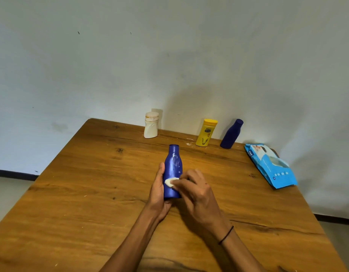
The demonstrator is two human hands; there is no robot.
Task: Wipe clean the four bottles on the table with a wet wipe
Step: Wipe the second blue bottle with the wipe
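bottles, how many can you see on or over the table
4: a blue bottle held in the left hand; a white bottle, a yellow bottle and a dark blue bottle along the far edge.

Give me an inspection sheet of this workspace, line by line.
Surface: wooden table, scratched, white flecks.
Job's things: blue bottle held, white smears near its neck; wet wipe pressed on it; white bottle, yellow bottle, dark blue bottle standing by the wall.
Clutter: blue wipes pack at the right edge.
Hands: left hand grips the blue bottle; right hand pinches the wipe.
Cables: nothing seen.
Surroundings: pale wall.
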